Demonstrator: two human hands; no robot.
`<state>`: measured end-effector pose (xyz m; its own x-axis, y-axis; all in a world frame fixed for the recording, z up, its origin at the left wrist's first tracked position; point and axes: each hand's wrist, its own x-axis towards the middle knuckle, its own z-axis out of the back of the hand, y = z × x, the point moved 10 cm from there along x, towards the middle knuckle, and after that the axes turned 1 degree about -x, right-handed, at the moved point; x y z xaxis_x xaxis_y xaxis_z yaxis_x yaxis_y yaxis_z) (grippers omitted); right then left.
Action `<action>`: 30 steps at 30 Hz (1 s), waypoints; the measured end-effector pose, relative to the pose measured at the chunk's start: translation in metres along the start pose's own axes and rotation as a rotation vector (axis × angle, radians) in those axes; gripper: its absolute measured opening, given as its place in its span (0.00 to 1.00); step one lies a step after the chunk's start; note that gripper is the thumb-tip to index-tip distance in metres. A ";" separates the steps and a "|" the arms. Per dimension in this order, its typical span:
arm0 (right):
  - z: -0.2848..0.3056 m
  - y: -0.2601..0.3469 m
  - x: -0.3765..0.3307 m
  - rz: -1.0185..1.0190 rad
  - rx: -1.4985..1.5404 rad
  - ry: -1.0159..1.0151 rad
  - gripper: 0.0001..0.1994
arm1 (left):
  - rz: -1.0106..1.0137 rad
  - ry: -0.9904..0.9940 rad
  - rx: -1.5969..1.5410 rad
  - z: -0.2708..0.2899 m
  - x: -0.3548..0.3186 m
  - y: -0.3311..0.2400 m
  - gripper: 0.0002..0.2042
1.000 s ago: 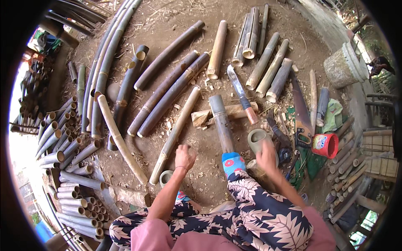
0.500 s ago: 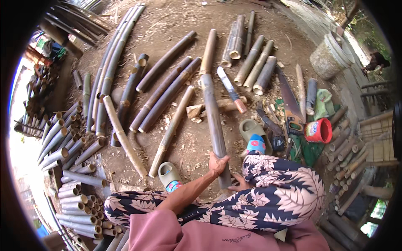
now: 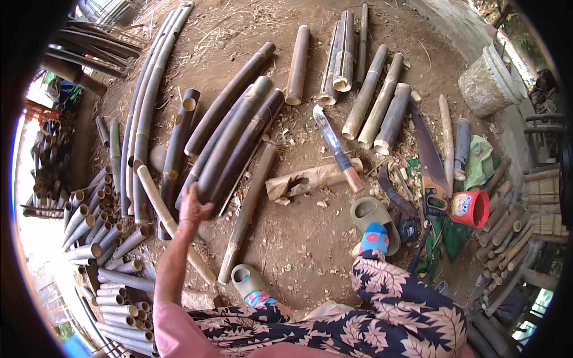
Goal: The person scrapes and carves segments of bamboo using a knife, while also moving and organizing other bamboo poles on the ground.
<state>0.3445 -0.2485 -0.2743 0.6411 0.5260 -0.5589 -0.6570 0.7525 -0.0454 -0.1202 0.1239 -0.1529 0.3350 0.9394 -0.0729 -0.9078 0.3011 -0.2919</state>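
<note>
My left hand [image 3: 194, 207], with the arm stretched forward and left, is closed round the near end of a brown bamboo tube [image 3: 237, 137]. The tube is smeared by motion and lies over or just above a row of dark bamboo tubes; whether it touches them I cannot tell. Right beside it is another dark bamboo tube [image 3: 253, 140], and a longer one [image 3: 233, 95] lies beyond. A paler bamboo length [image 3: 250, 209] rests to the right of the hand, a thin peeled pole [image 3: 173, 221] to its left. My right hand is out of the picture.
A big knife [image 3: 333, 143] leans on a notched wood block [image 3: 310, 179] in the middle. Farther right lie a handsaw [image 3: 431, 155], a red tub [image 3: 471, 209] and a whitish bucket [image 3: 486, 83]. Cut bamboo is stacked at left [image 3: 122, 310]. My clog-shod feet flank the ground before me.
The bamboo tube that stood slanting before my lap has swung left to the row of dark tubes, in my left hand. My right hand, earlier near its lower end, has left the view.
</note>
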 end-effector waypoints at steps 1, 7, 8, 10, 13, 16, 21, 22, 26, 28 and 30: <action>-0.002 0.005 0.003 -0.006 -0.019 -0.005 0.16 | -0.005 -0.007 0.072 0.009 0.017 0.020 0.37; -0.018 -0.053 -0.024 0.235 0.072 -0.031 0.06 | -0.002 -0.218 0.278 -0.010 0.146 -0.058 0.32; -0.030 -0.124 -0.045 0.310 0.318 0.199 0.13 | -0.086 -0.180 0.190 -0.031 0.177 -0.108 0.28; 0.043 -0.130 -0.062 0.203 0.464 0.405 0.19 | -0.215 -0.292 -0.080 -0.053 0.215 -0.170 0.27; 0.126 -0.115 -0.025 0.227 0.647 0.116 0.18 | -0.051 -0.098 -0.191 -0.127 0.272 -0.251 0.32; 0.156 -0.085 0.002 0.305 0.704 0.054 0.19 | 0.086 -0.124 -0.101 -0.151 0.290 -0.271 0.33; 0.156 0.013 0.036 0.503 0.938 0.227 0.26 | 0.185 0.350 -0.672 -0.179 0.263 -0.241 0.30; 0.154 0.039 0.043 0.550 1.101 0.313 0.28 | 0.197 0.507 -0.983 -0.182 0.243 -0.242 0.30; 0.139 0.135 0.064 0.481 1.724 0.952 0.39 | 0.268 1.009 -1.749 -0.153 0.057 -0.321 0.24; 0.139 0.183 0.066 0.468 1.838 1.090 0.39 | 0.168 1.216 -1.226 -0.158 -0.023 -0.313 0.21; 0.137 0.193 0.065 0.609 1.386 0.794 0.38 | -0.309 0.797 -0.446 -0.104 -0.037 -0.319 0.18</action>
<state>0.3137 -0.0148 -0.2056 -0.1739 0.8569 -0.4852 0.3713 0.5134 0.7737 0.1838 -0.0238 -0.1566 0.7653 0.3923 -0.5103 -0.6264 0.2716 -0.7306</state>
